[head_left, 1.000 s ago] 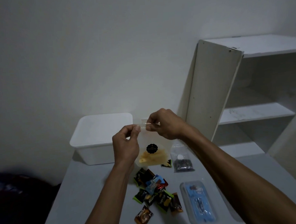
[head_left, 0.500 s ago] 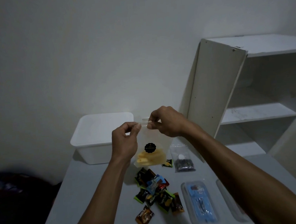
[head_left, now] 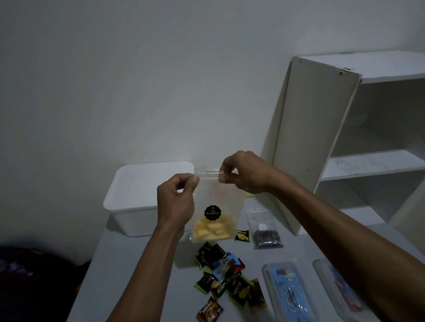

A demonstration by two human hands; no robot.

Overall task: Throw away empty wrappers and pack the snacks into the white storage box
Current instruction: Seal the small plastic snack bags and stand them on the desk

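Clear glossy plastic pouch [head_left: 214, 197] — matt white box [head_left: 135, 214]

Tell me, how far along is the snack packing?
Barely begun. The white storage box shows nothing inside from this angle. Both hands, left hand and right hand, pinch the top of a clear snack bag. The small candy packets and two plastic trays remain on the table.

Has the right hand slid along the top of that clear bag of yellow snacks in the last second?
Cannot tell: the right hand pinches the top of the clear plastic bag of yellow snacks just left of the leaning white board, much as before.
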